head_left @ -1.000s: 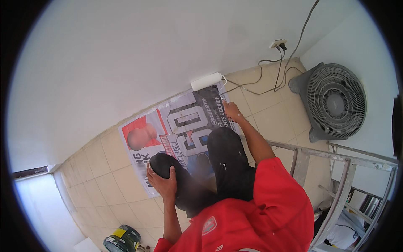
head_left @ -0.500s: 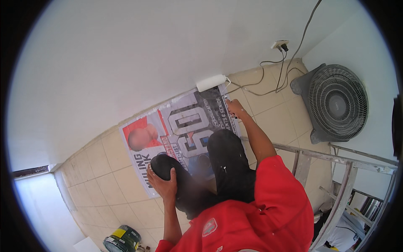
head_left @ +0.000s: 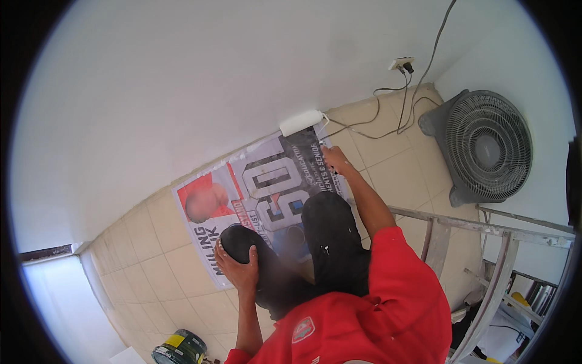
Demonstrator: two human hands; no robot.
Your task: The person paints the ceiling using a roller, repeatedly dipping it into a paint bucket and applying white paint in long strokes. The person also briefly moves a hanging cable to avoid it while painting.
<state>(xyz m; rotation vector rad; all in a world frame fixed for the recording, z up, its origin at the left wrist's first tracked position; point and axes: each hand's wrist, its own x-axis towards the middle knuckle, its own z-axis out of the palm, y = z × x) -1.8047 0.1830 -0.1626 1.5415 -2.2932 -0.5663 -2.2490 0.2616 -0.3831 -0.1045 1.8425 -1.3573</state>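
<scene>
My right hand (head_left: 333, 158) is closed on the handle of a white paint roller (head_left: 300, 122). The roller's cylinder lies along the foot of the white wall, at the top edge of a printed poster sheet (head_left: 270, 173) spread on the floor, with white spots along that edge. My left hand (head_left: 236, 264) rests open over my left knee (head_left: 239, 239), thumb apart from the fingers. Both dark-trousered knees are over the poster and hide part of it.
A grey fan (head_left: 485, 148) stands right, cords (head_left: 379, 112) run from a wall socket (head_left: 401, 64), and a metal ladder (head_left: 506, 261) is close at my right. A dark paint bucket (head_left: 179, 347) sits lower left on tiled floor (head_left: 148, 261).
The roller and my right hand shifted slightly right, then slightly back left, along the wall's foot. My left hand stays on my knee.
</scene>
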